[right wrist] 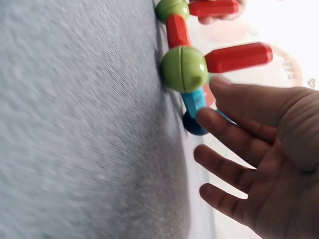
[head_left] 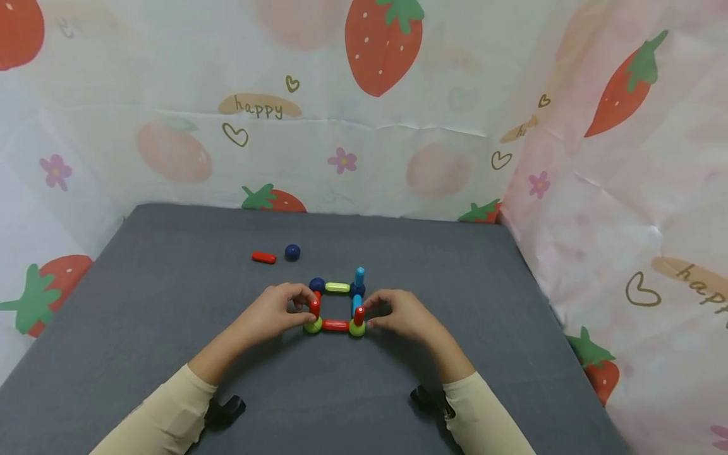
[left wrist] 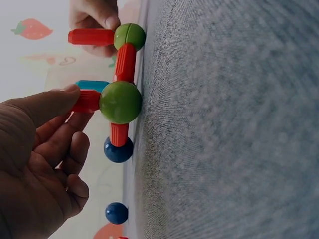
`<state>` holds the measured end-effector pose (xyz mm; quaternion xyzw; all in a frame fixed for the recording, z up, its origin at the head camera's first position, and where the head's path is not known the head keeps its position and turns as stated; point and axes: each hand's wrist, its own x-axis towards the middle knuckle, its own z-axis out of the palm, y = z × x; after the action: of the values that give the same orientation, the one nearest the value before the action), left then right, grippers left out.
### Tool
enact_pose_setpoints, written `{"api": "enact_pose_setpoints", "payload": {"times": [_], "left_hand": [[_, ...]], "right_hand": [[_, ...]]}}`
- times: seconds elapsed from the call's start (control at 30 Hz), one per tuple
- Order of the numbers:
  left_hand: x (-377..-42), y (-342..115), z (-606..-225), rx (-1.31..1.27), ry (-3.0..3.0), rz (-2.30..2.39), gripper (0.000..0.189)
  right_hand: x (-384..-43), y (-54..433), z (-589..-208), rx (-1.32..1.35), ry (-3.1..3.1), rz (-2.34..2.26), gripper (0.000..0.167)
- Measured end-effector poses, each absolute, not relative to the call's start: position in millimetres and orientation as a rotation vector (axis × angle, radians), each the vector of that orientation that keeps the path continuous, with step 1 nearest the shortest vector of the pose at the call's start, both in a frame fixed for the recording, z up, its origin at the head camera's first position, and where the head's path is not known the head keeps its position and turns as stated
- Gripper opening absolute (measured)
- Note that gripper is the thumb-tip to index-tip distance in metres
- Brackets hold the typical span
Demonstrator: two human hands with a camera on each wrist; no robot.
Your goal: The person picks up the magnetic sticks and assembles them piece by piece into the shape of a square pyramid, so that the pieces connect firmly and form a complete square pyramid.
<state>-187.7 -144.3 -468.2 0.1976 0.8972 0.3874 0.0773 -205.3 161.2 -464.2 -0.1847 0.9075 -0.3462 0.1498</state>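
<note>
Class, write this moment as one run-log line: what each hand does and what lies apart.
left hand: pinches upright red rod | right hand: touches near green ball | apart: loose red rod, blue ball

Cream long sleeves, bare hands

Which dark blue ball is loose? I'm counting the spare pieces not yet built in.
The far dark blue ball, lying beside the loose red stick. The other two sit at the frame's far corners, joined by the yellow-green stick.
</note>
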Motion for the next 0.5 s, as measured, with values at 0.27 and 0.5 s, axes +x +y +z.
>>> {"api": "enact_pose_setpoints", "payload": {"times": [0.27, 0.5], "left_hand": [[-187, -153, -464, 0.582, 2.686, 1.174, 0.021], [-191, -161, -462, 0.579, 2.690, 1.197, 0.022]], "right_hand": [[-195, 154, -469, -0.573, 2.568, -1.033, 0.026], [-192, 147, -477, -0.588, 2.638, -1.022, 0.023]]}}
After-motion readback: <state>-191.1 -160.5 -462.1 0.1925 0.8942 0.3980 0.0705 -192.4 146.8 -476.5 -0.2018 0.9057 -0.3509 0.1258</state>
